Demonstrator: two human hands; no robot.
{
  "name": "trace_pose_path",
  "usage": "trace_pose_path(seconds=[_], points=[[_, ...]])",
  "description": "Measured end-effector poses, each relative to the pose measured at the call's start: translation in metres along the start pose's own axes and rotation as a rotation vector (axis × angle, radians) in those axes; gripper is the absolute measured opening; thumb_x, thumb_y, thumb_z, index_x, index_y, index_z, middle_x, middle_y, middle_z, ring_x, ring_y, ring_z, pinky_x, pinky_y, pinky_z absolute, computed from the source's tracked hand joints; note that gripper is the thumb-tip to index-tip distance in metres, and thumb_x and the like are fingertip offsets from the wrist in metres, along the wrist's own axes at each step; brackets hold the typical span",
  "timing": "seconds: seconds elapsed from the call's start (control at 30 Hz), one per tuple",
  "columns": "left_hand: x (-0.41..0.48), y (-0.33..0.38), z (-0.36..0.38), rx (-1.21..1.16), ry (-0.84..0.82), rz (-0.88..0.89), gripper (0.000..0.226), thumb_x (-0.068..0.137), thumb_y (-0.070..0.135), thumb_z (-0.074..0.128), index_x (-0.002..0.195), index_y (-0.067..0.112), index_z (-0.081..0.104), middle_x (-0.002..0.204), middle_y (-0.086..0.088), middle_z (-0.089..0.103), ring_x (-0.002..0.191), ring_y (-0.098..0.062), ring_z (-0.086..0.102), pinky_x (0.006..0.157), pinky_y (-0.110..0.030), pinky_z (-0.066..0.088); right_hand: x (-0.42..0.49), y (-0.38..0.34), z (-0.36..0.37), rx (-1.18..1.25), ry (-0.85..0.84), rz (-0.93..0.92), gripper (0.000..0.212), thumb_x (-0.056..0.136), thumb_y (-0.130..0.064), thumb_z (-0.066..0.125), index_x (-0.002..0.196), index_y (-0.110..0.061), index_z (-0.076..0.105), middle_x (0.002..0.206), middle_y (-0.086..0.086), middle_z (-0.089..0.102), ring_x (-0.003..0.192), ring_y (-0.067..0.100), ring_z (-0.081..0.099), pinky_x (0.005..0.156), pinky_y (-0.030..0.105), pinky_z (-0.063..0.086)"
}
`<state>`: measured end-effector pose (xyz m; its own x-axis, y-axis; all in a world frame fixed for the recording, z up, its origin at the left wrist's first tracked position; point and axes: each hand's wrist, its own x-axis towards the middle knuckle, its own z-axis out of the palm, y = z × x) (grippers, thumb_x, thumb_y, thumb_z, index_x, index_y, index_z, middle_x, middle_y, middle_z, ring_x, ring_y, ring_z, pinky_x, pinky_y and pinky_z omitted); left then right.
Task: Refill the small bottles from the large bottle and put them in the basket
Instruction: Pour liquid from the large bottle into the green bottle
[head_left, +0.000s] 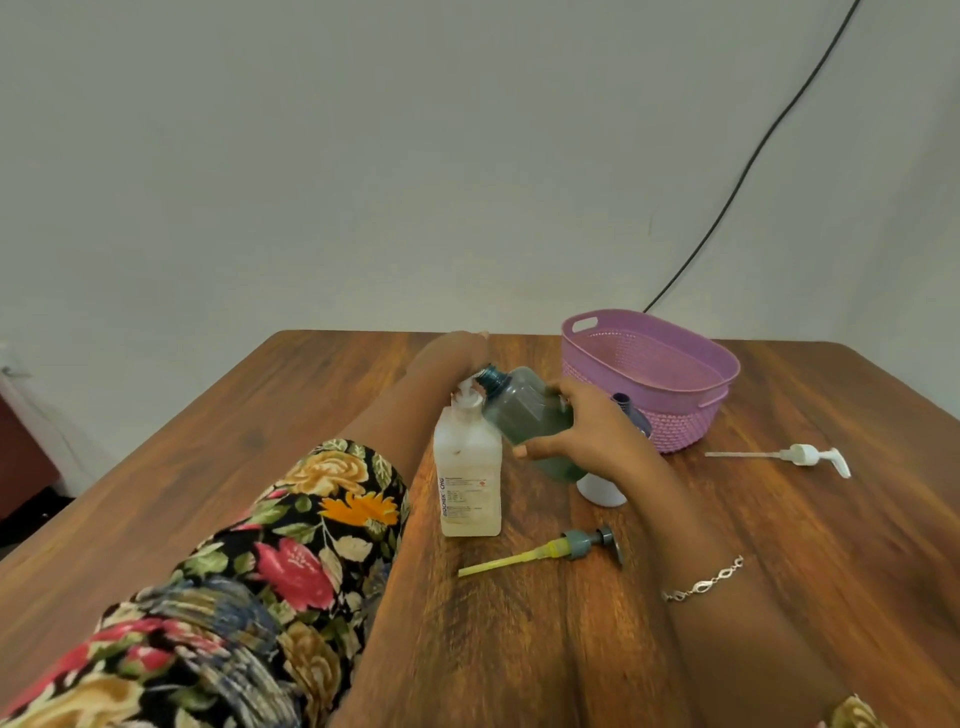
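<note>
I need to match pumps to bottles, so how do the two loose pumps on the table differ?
The white pump is white all over, tube included; the grey pump has a yellow tube. The white pump lies on the right, near the basket; the grey pump lies nearer the person, in front of the white bottle. Both lie flat on the table, off any bottle.

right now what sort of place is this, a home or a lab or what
Most likely a plain room in a home, not a lab: a wooden table against a bare painted wall, a loose black cable down that wall, and a purple plastic basket.
</note>
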<state>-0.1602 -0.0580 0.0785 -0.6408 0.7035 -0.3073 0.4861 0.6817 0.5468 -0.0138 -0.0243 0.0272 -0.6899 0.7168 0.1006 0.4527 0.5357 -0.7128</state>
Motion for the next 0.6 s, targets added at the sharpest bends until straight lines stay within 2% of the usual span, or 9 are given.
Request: trace_pose_path(seconds=[0.07, 0.17, 0.27, 0.3, 0.37, 0.4, 0.5, 0.53, 0.6], points=[[0.009, -0.007, 0.006, 0.048, 0.118, 0.039, 0.037, 0.101, 0.029, 0.028, 0.089, 0.006, 0.053, 0.066, -0.007, 0.045, 0.057, -0.017, 0.046, 0.058, -0.026, 0.043, 0.000, 0.002, 0.004, -0.006, -0.006, 0.010, 0.076, 0.070, -0.024, 0.080, 0.134, -0.014, 0.041, 0.132, 0.005, 0.049, 0.114, 0.020, 0.049, 0.088, 0.031, 0.044], [0.016, -0.008, 0.010, 0.077, 0.188, 0.063, 0.040, 0.099, 0.033, 0.029, 0.079, 0.009, 0.053, 0.073, -0.005, 0.053, 0.068, -0.017, 0.052, 0.075, -0.029, 0.048, -0.002, 0.002, 0.004, 0.002, 0.007, 0.008, 0.076, 0.070, -0.023, 0.080, 0.134, -0.015, 0.041, 0.131, 0.005, 0.049, 0.113, 0.020, 0.050, 0.087, 0.032, 0.046], [0.004, -0.001, 0.004, 0.010, 0.071, 0.042, 0.040, 0.102, 0.033, 0.024, 0.106, 0.005, 0.052, 0.088, -0.018, 0.059, 0.066, -0.026, 0.053, 0.068, -0.035, 0.045, -0.002, -0.001, 0.000, 0.012, 0.013, 0.004, 0.075, 0.069, -0.023, 0.080, 0.133, -0.014, 0.042, 0.130, 0.006, 0.050, 0.111, 0.019, 0.049, 0.088, 0.031, 0.044], [-0.001, 0.003, 0.001, -0.025, 0.015, 0.045, 0.043, 0.102, 0.033, 0.023, 0.122, 0.004, 0.048, 0.104, -0.024, 0.059, 0.076, -0.033, 0.057, 0.067, -0.038, 0.044, -0.001, -0.003, -0.002, 0.016, 0.018, -0.006, 0.075, 0.069, -0.023, 0.081, 0.133, -0.013, 0.042, 0.130, 0.006, 0.050, 0.111, 0.018, 0.049, 0.087, 0.030, 0.043], [-0.011, 0.008, -0.005, -0.039, -0.063, 0.037, 0.053, 0.102, 0.037, 0.021, 0.132, -0.002, 0.039, 0.121, -0.028, 0.054, 0.103, -0.042, 0.056, 0.069, -0.041, 0.042, 0.000, -0.005, -0.005, 0.015, 0.022, -0.023, 0.076, 0.069, -0.024, 0.081, 0.133, -0.013, 0.043, 0.130, 0.006, 0.050, 0.112, 0.019, 0.050, 0.084, 0.027, 0.042], [-0.010, 0.009, -0.007, -0.013, -0.082, 0.033, 0.054, 0.103, 0.037, 0.019, 0.132, -0.004, 0.038, 0.116, -0.030, 0.055, 0.102, -0.043, 0.056, 0.070, -0.040, 0.041, 0.000, -0.006, -0.006, 0.011, 0.023, -0.024, 0.076, 0.068, -0.024, 0.081, 0.134, -0.013, 0.042, 0.130, 0.006, 0.051, 0.113, 0.020, 0.050, 0.083, 0.026, 0.041], [0.003, 0.005, 0.000, 0.044, -0.004, 0.037, 0.043, 0.103, 0.027, 0.021, 0.114, -0.005, 0.048, 0.076, -0.019, 0.054, 0.060, -0.027, 0.049, 0.060, -0.031, 0.042, 0.000, -0.004, -0.005, -0.016, 0.027, -0.014, 0.076, 0.069, -0.025, 0.081, 0.133, -0.014, 0.043, 0.128, 0.005, 0.051, 0.111, 0.020, 0.051, 0.082, 0.027, 0.042], [0.009, 0.001, 0.004, 0.060, 0.064, 0.035, 0.046, 0.102, 0.031, 0.021, 0.098, -0.003, 0.052, 0.070, -0.014, 0.052, 0.057, -0.023, 0.047, 0.060, -0.029, 0.042, 0.001, -0.002, -0.003, -0.022, 0.027, -0.007, 0.075, 0.068, -0.025, 0.081, 0.132, -0.015, 0.043, 0.128, 0.005, 0.051, 0.111, 0.020, 0.051, 0.084, 0.028, 0.044], [0.021, -0.006, 0.010, 0.095, 0.205, 0.071, 0.054, 0.100, 0.042, 0.020, 0.085, 0.004, 0.054, 0.067, -0.008, 0.051, 0.066, -0.021, 0.053, 0.070, -0.031, 0.045, 0.001, 0.001, 0.001, -0.028, 0.022, 0.003, 0.075, 0.068, -0.024, 0.081, 0.131, -0.014, 0.043, 0.127, 0.005, 0.051, 0.111, 0.020, 0.050, 0.090, 0.032, 0.046]])
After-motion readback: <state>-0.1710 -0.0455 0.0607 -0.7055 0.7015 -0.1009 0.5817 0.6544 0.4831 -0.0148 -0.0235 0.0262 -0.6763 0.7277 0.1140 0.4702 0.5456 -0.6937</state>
